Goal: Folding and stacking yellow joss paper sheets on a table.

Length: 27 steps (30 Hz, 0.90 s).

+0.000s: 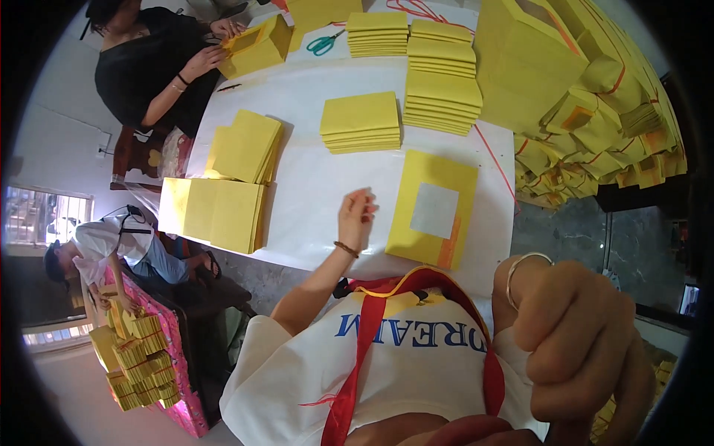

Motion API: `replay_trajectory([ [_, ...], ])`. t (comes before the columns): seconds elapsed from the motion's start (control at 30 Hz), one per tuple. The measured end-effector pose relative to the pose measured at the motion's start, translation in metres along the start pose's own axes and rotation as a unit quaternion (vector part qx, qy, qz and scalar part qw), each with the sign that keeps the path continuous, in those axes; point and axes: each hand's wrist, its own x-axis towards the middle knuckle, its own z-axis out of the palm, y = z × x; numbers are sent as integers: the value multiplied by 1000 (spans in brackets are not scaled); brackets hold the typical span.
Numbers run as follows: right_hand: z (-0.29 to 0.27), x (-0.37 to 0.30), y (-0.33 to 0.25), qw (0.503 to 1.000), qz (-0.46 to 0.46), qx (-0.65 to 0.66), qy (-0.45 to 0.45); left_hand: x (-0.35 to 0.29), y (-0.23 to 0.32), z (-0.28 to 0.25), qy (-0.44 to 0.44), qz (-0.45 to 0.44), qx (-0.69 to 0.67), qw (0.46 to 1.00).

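Centre of the frame: left hand [358,209], fingers loosely curled and half-open, at the white table [301,215], near a flat yellow packet [433,211] right of centre. Lower right: raised right hand [576,338], knuckles bent; I cannot tell whether it grips anything.

right grip [576,342]: palm hidden, any contents hard to tell | co-worker in black [145,63]: head cut by top edge
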Motion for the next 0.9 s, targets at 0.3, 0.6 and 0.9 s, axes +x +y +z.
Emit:
replay_trajectory([
  [0.3,-53,-56,-30,992,121,40,-25,-12,-66,-3,-94,37,87,991],
  [0.6,-103,-283,-29,573,615,-312,444,-16,-53,-1,-145,7,133,980],
  [0.9,-95,-294,-23,617,635,-233,403,-17,-37,6,-164,-15,191,968],
])
